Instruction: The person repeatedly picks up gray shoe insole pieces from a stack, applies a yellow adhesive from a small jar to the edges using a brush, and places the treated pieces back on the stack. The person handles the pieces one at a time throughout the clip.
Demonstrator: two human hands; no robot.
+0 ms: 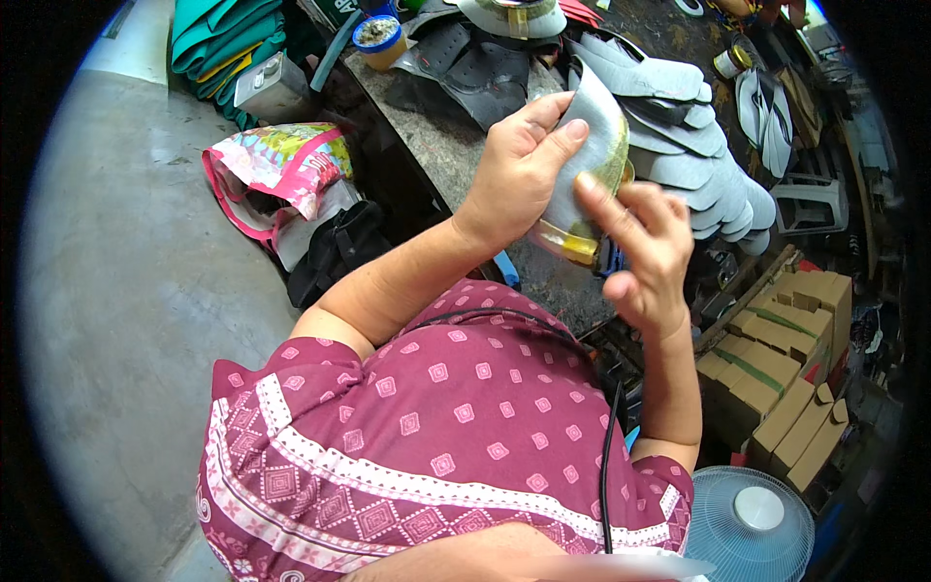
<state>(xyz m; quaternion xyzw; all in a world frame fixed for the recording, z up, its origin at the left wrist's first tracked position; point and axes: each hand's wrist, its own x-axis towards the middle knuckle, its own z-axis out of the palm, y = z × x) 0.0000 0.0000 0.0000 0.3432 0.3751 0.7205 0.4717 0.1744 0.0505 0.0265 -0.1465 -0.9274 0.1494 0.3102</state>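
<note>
My left hand (519, 170) grips a curved grey shoe upper (599, 126) by its edge, thumb on top, and holds it up above the workbench. A shiny yellowish strip (564, 242) runs along the piece's lower end. My right hand (645, 242) is at the piece's right side, its index fingertip against the grey surface. Its thumb stands apart from the other fingers, which are bent and partly turned away. Just below the piece a small blue thing (611, 258) shows, too hidden to name. Behind it lies a fanned pile of similar grey pieces (693, 160).
Black perforated pieces (461, 73) and a blue tub (379, 41) lie on the workbench (427, 145). A colourful bag (281, 170) and black bag (339, 252) stand at the left. To the right are cardboard boxes (766, 349), a white stool (811, 204) and a fan (752, 529).
</note>
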